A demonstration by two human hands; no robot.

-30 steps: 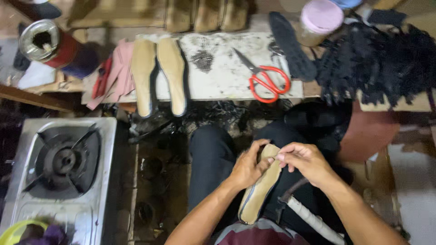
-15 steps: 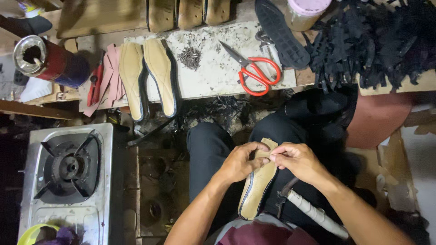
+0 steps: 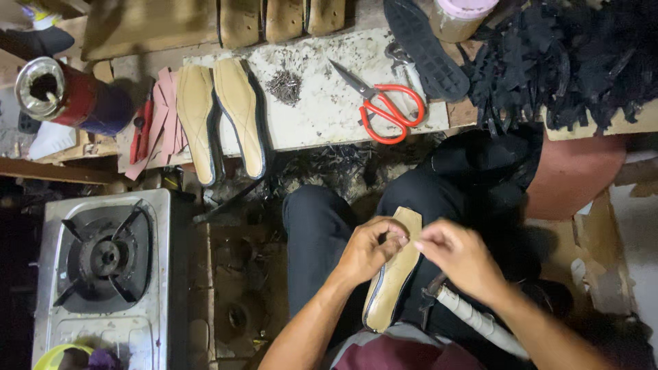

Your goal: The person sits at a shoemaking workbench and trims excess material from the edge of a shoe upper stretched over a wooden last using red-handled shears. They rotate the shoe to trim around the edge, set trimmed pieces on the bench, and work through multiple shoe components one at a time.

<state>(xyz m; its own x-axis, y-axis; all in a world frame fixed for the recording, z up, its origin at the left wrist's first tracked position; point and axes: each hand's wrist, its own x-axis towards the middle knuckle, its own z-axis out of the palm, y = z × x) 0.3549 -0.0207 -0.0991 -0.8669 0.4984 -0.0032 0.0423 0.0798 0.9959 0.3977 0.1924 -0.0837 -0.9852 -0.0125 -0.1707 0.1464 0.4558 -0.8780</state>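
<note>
Both hands working a tan insole on the lap.

The left hand (image 3: 370, 248) pinches the insole's (image 3: 394, 281) edge near its top, the right hand (image 3: 460, 255) closes its fingertips right beside it, what it pinches too small to tell; a taped tool handle (image 3: 473, 321) lies under the right wrist. To the left sits a gas stove (image 3: 103, 267). Farther off on the counter (image 3: 322, 109): two more insoles (image 3: 219, 116), a pile of small nails (image 3: 285, 86), red scissors (image 3: 387, 109), a black sole (image 3: 425, 48).
</note>
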